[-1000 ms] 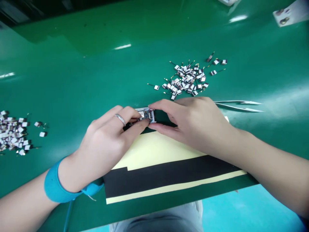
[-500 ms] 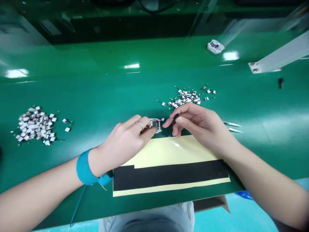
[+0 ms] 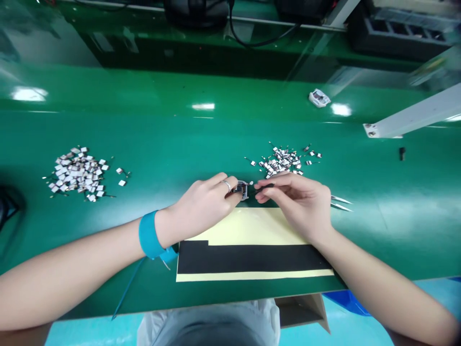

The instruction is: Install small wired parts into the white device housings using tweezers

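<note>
My left hand (image 3: 205, 202) grips a small circuit board (image 3: 242, 190) between its fingers, and a ring sits on one finger. My right hand (image 3: 295, 204) pinches a thin black strip (image 3: 265, 187), probably foam or tape, whose tip lies just right of the board. Below both hands lies a cream backing sheet (image 3: 248, 226) with a black foam layer (image 3: 248, 257). A pile of tiny white-and-metal components with fine wires (image 3: 281, 161) lies above my right hand. A larger pile (image 3: 77, 173) lies far left.
Metal tweezers (image 3: 340, 203) lie right of my right hand. A blue wrist strap (image 3: 151, 240) circles my left wrist, its cord trailing down. A white bar (image 3: 414, 113), a small white part (image 3: 319, 98) and a black item (image 3: 402, 153) sit on the green bench.
The view has risen and pulled back, showing more of the far bench. My right hand has left the board and now pinches the black strip. My left hand keeps the board.
</note>
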`<move>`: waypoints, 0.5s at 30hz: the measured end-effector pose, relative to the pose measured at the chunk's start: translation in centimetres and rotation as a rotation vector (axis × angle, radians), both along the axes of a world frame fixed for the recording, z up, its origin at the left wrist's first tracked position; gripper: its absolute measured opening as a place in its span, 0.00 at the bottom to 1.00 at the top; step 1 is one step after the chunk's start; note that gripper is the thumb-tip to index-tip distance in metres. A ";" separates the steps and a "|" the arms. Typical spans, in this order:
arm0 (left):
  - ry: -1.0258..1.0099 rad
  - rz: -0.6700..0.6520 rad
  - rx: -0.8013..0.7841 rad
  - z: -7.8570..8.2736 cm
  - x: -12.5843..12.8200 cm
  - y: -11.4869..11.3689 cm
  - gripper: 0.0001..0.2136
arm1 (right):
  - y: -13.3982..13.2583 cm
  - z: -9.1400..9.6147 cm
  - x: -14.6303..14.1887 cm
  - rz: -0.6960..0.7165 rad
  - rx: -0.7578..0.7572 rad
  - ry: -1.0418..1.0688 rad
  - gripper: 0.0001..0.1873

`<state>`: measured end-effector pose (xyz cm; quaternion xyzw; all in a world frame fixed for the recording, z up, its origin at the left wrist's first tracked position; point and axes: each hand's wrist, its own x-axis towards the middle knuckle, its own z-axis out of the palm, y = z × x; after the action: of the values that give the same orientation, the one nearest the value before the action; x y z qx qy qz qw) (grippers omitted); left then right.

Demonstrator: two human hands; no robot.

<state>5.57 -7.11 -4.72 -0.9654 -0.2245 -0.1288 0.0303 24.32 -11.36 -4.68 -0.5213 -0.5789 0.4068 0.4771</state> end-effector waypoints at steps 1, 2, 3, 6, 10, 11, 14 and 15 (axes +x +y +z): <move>-0.007 -0.001 -0.002 0.0 0.0 0.0 0.08 | -0.1 -0.2 -0.1 0.011 0.042 -0.032 0.05; -0.014 -0.001 -0.003 -0.1 0.0 0.0 0.08 | -0.2 -0.4 -0.2 0.026 0.082 -0.065 0.05; -0.023 -0.003 -0.001 -0.1 0.0 0.0 0.08 | -0.3 -0.6 -0.2 0.041 0.122 -0.100 0.05; -0.040 -0.005 0.015 -0.1 0.1 0.0 0.07 | -0.2 -0.9 -0.3 0.073 0.241 -0.219 0.05; -0.041 -0.008 0.025 0.0 0.1 0.1 0.06 | 0.0 -0.8 -0.5 0.085 0.367 -0.356 0.05; -0.043 -0.011 0.021 0.0 0.1 0.1 0.06 | 0.1 -0.8 -0.6 0.090 0.395 -0.380 0.05; -0.044 -0.012 0.015 -0.1 0.0 0.1 0.06 | 0.1 -0.8 -0.7 0.098 0.461 -0.427 0.05; -0.042 -0.011 0.016 -0.1 0.0 0.1 0.06 | 0.0 -0.9 -0.7 0.095 0.479 -0.441 0.05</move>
<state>5.61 -7.02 -4.81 -0.9635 -0.2186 -0.1509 0.0325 23.60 -11.31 -5.53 -0.4424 -0.7710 0.1583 0.4298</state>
